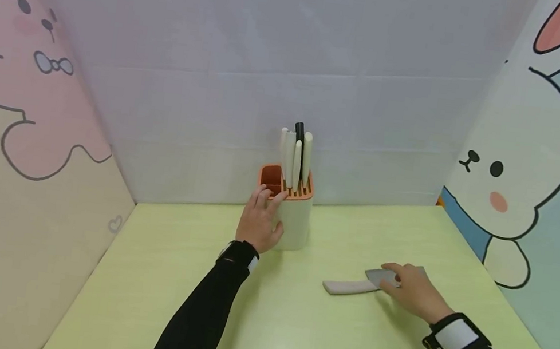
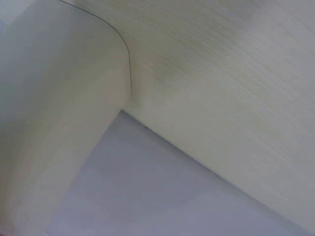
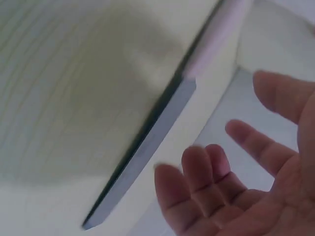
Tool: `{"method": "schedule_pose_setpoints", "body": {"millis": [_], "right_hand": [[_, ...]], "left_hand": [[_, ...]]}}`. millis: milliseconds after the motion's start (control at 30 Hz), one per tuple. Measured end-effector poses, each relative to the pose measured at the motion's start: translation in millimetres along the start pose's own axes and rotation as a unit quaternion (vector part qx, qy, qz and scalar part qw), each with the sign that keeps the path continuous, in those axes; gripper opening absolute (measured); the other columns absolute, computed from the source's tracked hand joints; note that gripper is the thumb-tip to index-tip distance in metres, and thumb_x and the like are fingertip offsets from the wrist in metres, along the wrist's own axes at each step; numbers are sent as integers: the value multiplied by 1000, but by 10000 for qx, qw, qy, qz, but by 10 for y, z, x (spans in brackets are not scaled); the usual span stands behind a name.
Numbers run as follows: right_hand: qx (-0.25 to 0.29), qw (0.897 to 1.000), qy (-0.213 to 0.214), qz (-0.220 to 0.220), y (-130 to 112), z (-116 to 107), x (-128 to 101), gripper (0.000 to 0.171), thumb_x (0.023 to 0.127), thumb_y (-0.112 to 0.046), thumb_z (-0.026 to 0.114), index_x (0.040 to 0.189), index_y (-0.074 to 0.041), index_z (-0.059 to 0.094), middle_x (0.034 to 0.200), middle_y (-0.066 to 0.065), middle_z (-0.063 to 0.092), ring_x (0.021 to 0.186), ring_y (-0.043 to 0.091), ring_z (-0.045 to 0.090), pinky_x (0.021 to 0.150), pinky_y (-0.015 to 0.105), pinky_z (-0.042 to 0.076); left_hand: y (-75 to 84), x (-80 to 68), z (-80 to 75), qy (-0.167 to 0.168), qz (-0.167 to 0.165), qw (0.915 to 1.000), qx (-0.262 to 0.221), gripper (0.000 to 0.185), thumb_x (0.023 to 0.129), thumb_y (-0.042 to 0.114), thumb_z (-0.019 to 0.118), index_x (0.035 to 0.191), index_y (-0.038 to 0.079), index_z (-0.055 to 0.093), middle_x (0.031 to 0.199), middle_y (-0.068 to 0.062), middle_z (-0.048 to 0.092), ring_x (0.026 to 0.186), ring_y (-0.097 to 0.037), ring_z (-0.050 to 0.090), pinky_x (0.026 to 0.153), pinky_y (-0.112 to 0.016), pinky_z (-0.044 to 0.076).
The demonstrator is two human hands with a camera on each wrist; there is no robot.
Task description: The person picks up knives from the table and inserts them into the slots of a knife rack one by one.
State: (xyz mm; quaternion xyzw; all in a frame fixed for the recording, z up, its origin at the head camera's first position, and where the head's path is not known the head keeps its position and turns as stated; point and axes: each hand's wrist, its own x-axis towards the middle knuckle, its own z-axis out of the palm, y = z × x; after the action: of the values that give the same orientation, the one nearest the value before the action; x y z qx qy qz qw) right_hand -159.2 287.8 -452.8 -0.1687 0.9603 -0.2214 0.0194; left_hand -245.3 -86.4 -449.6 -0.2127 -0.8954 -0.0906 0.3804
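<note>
At lower right of the head view we laid our right hand, fingers relaxed, flat on the grey-bladed cleaver with a cream handle lying on the pale green table. Our left hand, fingers straight, rested against the cream knife block with an orange top at centre.

Matt metal cleaver blade, smooth plastic knife block, wood-grain table

staged booth, cartoon-bunny panels
</note>
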Motion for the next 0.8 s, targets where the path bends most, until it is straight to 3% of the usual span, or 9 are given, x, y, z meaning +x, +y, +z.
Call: {"method": "schedule_pose_setpoints", "body": {"millis": [133,233,433,600,700,800], "right_hand": [[-677,9963,12,-530,-164,205,31,49,79,-27,78,120,-5,65,100,10,57,82,21,59,65,36,51],[-941,9934,56,-652,-239,314,56,46,74,-22,81,115,-7,68,103,10,60,89,26,60,69,39,53],[-1441,9869,115,-719,-340,446,143,37,77,-8,76,112,-6,68,97,12,58,82,28,59,61,38,53],[-1879,9788,190,-794,-399,485,198,26,78,-6,75,103,-6,68,85,8,55,72,25,56,56,35,50],[-2106,9728,201,-942,-413,494,224,19,79,-4,74,97,-4,67,80,8,56,68,25,57,57,36,51],[-2281,9667,174,-1150,-407,498,250,14,80,0,72,93,-4,68,78,8,58,66,24,59,58,35,52]], "left_hand": [[36,-25,17,-86,-73,9999,8,70,76,20,70,139,19,39,122,-15,42,133,-34,30,112,-40,27],[56,-22,12,-76,-29,10000,-40,72,75,20,70,140,18,39,123,-15,42,133,-35,30,111,-41,27],[21,18,-47,-26,23,10000,72,74,73,18,73,139,16,39,122,-17,41,132,-36,31,112,-42,26],[-1,28,-91,-170,-16,9993,338,73,78,23,67,144,20,35,131,-15,39,138,-34,25,112,-51,23],[22,18,-123,-4,210,9970,745,73,80,22,60,147,17,32,140,-14,35,140,-33,22,111,-56,22],[113,40,-162,418,715,9895,1184,68,82,20,53,147,10,36,141,-14,37,135,-32,30,109,-54,28]]}}
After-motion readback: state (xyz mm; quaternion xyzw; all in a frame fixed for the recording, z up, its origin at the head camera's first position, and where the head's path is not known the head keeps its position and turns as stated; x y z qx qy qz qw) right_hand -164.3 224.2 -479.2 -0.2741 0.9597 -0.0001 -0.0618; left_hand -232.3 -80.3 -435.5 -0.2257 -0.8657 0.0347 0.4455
